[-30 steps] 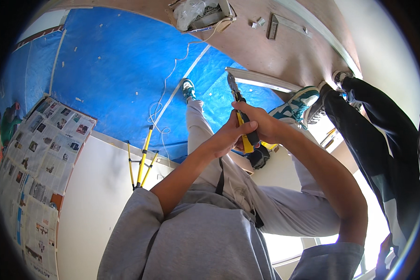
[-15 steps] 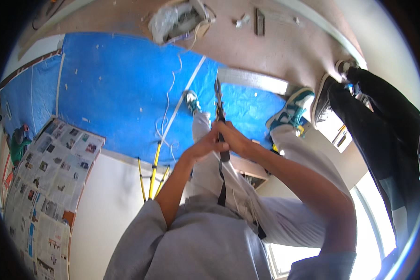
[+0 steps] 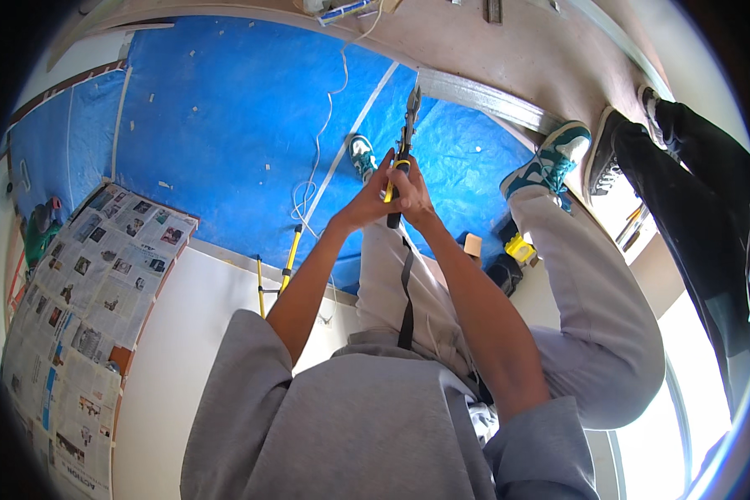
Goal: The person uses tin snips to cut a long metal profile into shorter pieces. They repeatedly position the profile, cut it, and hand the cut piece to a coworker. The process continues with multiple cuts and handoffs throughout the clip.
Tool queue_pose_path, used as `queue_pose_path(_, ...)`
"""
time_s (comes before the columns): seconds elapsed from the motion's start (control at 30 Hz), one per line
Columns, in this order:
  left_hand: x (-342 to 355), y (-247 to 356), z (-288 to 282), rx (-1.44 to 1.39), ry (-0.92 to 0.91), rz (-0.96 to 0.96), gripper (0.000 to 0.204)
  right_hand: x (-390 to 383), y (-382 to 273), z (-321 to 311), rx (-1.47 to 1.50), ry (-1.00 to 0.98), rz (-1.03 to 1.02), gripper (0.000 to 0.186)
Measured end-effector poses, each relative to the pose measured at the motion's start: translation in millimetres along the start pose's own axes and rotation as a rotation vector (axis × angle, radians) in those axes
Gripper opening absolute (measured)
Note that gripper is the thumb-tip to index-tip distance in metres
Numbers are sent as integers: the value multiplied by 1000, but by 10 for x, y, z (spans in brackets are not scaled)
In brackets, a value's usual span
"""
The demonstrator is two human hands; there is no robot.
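Note:
A pair of tin snips with black and yellow handles points away from me, its metal jaws looking closed together. Both of its handles are between my hands. My left hand wraps one side of the grip, and my right hand closes on the other, fingers bent around it. Beyond the snips, a long silvery metal channel lies across the edge of the blue sheet, running to my right shoe. The blades are apart from the channel. A black strap hangs below the handles.
Blue sheeting covers much of the floor, with a white cord across it. Yellow tripod legs stand left of my legs. A yellow-black tool sits right. Another person's dark-trousered legs are close by; a newspaper-covered surface is left.
My hands and the snips have shifted slightly up and turned, showing the yellow handle. My view has tilted, so the metal channel sits higher. My right forearm has come nearer my body.

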State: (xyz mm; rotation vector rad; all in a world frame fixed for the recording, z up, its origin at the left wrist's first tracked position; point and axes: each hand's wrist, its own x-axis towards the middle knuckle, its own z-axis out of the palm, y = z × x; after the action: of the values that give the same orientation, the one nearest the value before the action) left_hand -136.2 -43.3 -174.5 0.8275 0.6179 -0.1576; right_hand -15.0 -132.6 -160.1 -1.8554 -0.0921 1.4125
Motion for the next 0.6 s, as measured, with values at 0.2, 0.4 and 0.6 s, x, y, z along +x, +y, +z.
queue_pose_path(0.2, -5, -41, 31, -1, 27, 42, 143, 98, -157, 27, 88, 14, 36, 58)
queue_pose_path(0.4, 11, 78, -17, 23, -68, -37, 144, 97, -225, 20, 24, 25, 19, 61)
queue_pose_path(0.6, 122, 133, -60, 90, -160, -119, 123, 141, -238, -6, -178, 86, -28, 67)
